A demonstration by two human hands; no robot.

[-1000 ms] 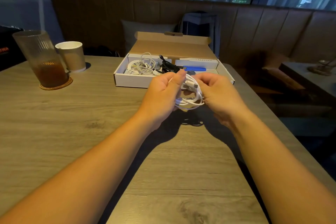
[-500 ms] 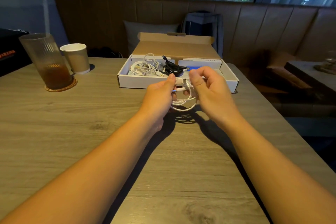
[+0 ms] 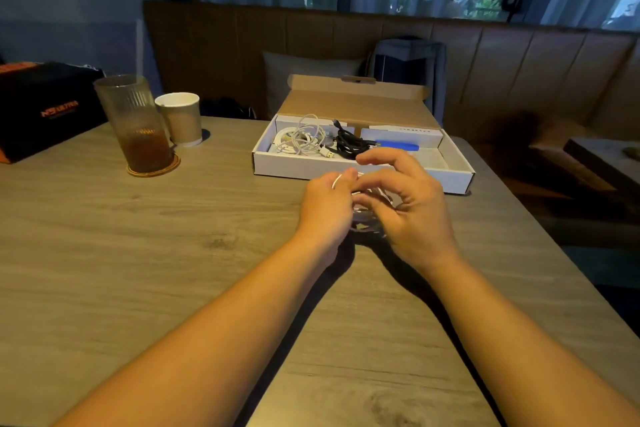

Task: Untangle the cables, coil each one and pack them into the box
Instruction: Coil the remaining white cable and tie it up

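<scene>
Head view: left hand (image 3: pixel 325 204) and right hand (image 3: pixel 408 208) grip white cable coil (image 3: pixel 362 210) between them, fingers curled; box (image 3: pixel 284 166) just beyond, toward tabletop (image 3: pixel 138 253) far edge; right hand nearer.

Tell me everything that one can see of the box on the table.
The box is shallow, of white cardboard, and lies flat on the table. Its lid, brown inside and with a tab at its edge, stands open at the back. White inserts line the back wall. A white cable bundle lies at its left, a black cable in the middle, a blue item further right. The right hand hides part of the front wall; whether it touches cannot be told.
</scene>
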